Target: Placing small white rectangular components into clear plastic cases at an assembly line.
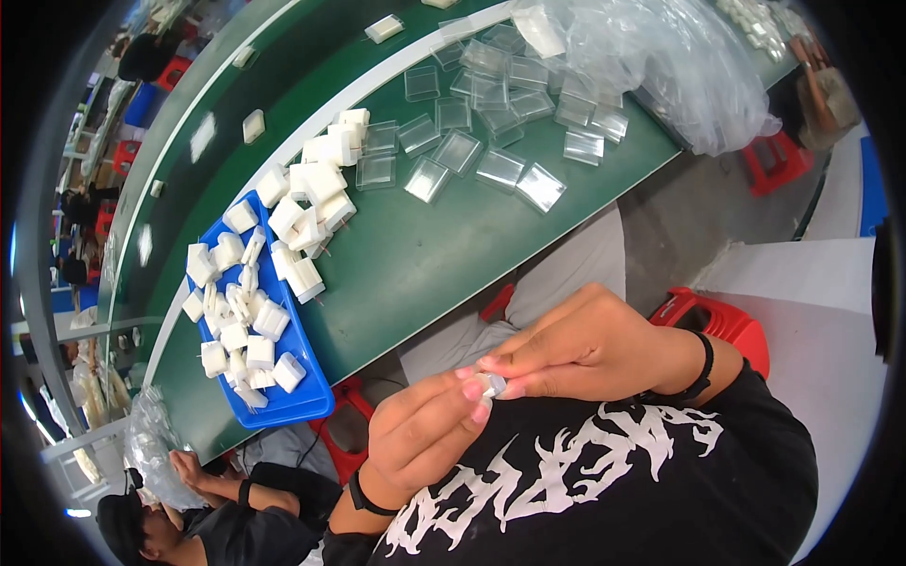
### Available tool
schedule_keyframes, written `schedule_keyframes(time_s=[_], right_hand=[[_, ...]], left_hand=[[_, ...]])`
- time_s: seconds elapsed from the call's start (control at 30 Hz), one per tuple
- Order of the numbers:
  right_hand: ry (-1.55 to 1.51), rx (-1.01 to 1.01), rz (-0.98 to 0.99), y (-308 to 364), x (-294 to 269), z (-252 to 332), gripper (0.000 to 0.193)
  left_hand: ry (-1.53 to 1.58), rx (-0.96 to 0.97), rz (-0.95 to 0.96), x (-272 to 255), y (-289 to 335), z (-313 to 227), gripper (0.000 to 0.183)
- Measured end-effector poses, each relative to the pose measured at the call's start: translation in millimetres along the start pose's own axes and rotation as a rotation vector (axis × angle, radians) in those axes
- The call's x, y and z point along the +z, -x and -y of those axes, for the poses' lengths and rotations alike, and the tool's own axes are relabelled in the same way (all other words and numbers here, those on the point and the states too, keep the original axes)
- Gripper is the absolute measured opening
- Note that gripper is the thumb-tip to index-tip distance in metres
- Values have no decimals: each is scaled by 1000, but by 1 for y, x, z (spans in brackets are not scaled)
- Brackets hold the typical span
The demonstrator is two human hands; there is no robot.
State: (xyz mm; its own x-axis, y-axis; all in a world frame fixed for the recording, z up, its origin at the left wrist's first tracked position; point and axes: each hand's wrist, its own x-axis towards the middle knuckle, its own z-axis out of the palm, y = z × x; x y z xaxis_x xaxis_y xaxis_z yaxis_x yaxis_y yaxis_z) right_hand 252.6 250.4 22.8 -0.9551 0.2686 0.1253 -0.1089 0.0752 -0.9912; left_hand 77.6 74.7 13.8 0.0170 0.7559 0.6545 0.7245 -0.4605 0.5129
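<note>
Close to my chest, both hands meet at the fingertips around a small white piece (pixel 493 384) with a shiny, clear-looking end. My left hand (pixel 420 434) pinches it from the left, fingers curled and closed. From the right, my right hand (pixel 595 349) grips it between thumb and fingers. Most of the piece is hidden by the fingers, so its exact kind does not show. Beyond the hands, on the green table (pixel 425 255), lie a pile of white blocks (pixel 321 184) and several clear plastic covers (pixel 458 151).
A blue tray (pixel 319 401) at the left holds several more white blocks. At the far right of the table lies a clear plastic bag (pixel 661 75). A green conveyor (pixel 212 179) runs behind. Red stools (pixel 727 330) stand nearby, and a co-worker (pixel 255 528) sits lower left.
</note>
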Motion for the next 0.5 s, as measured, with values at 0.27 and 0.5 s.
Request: schedule_keyframes(time_s=[0.27,0.5], right_hand=[[18,31,-97,-7,-3,-3,43],[174,-245,-146,-9,6,-12,40]], left_hand=[[140,-489,0,-2,0,1,52],[512,-718,-55,-5,-6,4,44]])
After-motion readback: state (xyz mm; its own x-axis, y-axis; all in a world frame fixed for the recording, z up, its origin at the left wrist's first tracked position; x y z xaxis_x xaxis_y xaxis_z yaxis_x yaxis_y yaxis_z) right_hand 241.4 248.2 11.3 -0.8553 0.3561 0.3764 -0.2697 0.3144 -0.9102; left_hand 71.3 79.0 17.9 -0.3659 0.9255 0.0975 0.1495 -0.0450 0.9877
